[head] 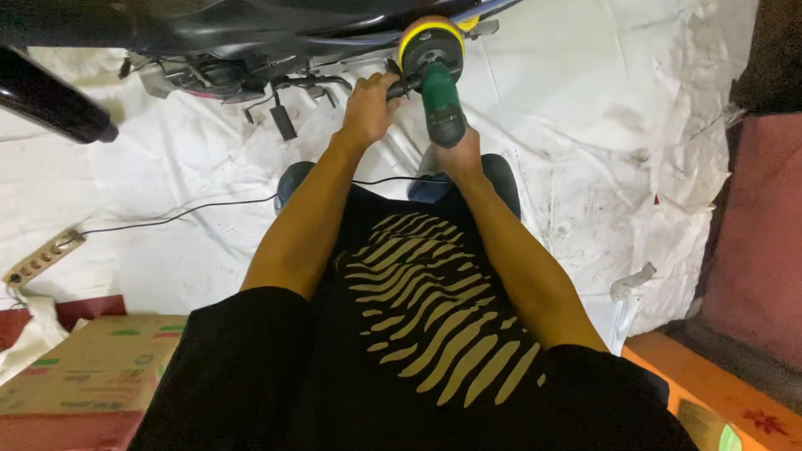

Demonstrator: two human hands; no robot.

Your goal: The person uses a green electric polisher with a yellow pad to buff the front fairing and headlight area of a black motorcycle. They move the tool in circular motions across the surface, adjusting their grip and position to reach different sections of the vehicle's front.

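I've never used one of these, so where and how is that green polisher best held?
With both hands, judging by its shape. The polisher has a long green body behind a round yellow-rimmed pad; the right hand wraps the rear end from behind. A side handle juts left by the head, where the left hand grips from the left. That probably steadies the pad against the dark vehicle.

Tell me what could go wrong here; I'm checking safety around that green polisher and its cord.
The black cord runs loose across the white sheet toward the power strip; it might snag. The yellow-rimmed pad sits close to the left hand on the side handle. The right hand grips the green polisher near the dark vehicle body.
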